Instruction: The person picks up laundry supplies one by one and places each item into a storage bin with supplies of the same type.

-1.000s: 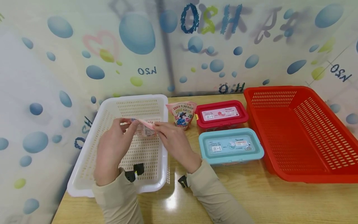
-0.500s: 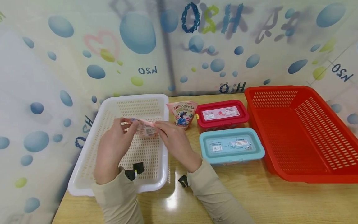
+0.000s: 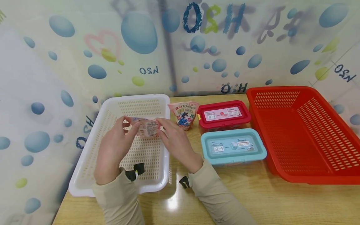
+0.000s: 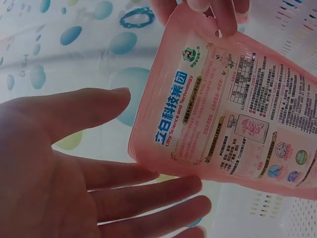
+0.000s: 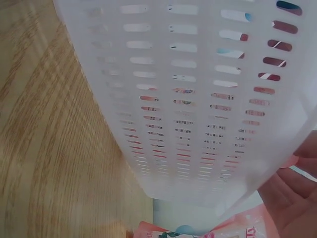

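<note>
A pink printed pouch (image 3: 148, 128) hangs over the white basket, its text side facing me. My right hand (image 3: 175, 140) pinches the pouch's right corner; the fingertips also show at the top of the left wrist view. My left hand (image 4: 94, 163) is at the opposite end, fingers extended against the pouch edge and thumb held apart from it. The white basket (image 3: 166, 156) stands beneath both hands. Through its slotted wall the right wrist view shows parts of the pouch. Behind the right hand, a second pink pouch (image 3: 184, 116) stands upright on the table.
Right of the standing pouch are a box with a red lid (image 3: 223, 114) and, nearer me, one with a light blue lid (image 3: 234, 146). A large red basket (image 3: 284, 173) stands at the right. A patterned wall sheet (image 3: 180, 53) hangs behind the wooden table (image 3: 295, 203).
The pouch has turned so that more of its printed face shows. The right fingertips have shifted slightly up at its corner. The baskets and boxes stay put.
</note>
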`<move>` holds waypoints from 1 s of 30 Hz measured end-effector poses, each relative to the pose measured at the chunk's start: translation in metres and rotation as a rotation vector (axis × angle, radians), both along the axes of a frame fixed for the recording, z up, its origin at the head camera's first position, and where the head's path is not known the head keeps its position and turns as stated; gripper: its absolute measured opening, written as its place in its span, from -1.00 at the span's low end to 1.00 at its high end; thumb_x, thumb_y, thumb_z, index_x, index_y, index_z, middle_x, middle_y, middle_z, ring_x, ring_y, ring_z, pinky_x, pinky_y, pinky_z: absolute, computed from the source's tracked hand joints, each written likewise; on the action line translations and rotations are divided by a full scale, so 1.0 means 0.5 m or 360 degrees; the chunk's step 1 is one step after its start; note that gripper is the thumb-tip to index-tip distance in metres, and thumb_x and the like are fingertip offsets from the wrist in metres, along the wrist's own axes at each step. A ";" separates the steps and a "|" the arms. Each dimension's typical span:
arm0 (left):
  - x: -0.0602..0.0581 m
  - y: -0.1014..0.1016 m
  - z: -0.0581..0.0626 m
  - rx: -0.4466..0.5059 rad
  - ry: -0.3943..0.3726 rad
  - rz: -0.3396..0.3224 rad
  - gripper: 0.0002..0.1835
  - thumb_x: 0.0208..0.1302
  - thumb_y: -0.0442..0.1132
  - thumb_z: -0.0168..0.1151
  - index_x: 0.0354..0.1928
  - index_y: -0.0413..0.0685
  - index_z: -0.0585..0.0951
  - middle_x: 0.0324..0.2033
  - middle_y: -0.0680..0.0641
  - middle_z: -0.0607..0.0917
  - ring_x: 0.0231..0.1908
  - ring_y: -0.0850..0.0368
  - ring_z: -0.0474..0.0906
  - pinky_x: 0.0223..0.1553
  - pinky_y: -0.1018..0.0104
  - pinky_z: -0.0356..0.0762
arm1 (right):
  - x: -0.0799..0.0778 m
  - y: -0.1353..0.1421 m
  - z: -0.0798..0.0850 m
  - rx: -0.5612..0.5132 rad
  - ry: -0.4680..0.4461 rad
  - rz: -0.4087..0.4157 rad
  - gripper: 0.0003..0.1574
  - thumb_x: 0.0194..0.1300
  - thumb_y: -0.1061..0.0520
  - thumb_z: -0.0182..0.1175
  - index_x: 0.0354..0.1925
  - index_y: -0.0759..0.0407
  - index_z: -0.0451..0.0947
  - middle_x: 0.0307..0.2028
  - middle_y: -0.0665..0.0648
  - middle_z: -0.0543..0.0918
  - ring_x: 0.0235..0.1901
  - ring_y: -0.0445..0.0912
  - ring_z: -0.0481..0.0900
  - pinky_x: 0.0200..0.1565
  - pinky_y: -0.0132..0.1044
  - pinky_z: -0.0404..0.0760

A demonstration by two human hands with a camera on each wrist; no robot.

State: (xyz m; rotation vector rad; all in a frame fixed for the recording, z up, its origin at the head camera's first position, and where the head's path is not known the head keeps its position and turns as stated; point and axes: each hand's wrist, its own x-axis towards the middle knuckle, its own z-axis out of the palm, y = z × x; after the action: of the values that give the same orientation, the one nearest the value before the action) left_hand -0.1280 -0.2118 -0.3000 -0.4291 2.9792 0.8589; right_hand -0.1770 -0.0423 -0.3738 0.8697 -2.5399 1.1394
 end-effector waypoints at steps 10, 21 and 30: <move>0.002 -0.002 -0.002 -0.0033 0.0156 -0.0057 -0.44 0.24 0.21 -0.10 0.09 -0.04 0.34 0.08 -0.20 0.41 0.01 -0.15 0.37 -0.08 -0.08 0.34 | -0.001 -0.002 -0.001 0.0007 0.0010 -0.0032 -0.46 0.23 0.06 0.12 0.18 0.04 0.33 0.10 0.04 0.36 0.08 -0.14 0.30 0.08 -0.22 0.35; -0.001 0.002 -0.002 -0.0002 0.0191 -0.0064 -0.56 0.28 0.11 -0.10 0.06 0.01 0.31 0.03 -0.14 0.44 -0.02 -0.10 0.41 -0.17 -0.03 0.41 | 0.001 0.000 -0.001 -0.0007 -0.0075 -0.0029 -0.32 0.26 -0.01 0.06 0.30 0.02 0.13 0.12 0.06 0.32 0.03 -0.12 0.35 0.03 -0.18 0.39; -0.001 0.003 0.001 0.0003 0.0111 -0.0062 -0.30 0.25 0.23 -0.17 0.37 0.18 0.00 0.18 -0.14 0.35 0.01 -0.12 0.39 -0.22 -0.05 0.42 | 0.003 -0.001 0.001 -0.0110 -0.0262 0.0024 -0.27 0.29 -0.04 0.00 0.34 -0.06 -0.04 0.20 0.01 0.26 0.02 -0.08 0.43 -0.07 -0.24 0.47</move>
State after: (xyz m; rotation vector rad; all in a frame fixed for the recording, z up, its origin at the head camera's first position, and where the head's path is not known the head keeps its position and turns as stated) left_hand -0.1287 -0.2104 -0.2997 -0.3467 3.0382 0.8916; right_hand -0.1752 -0.0426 -0.3735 0.8105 -2.6081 1.3468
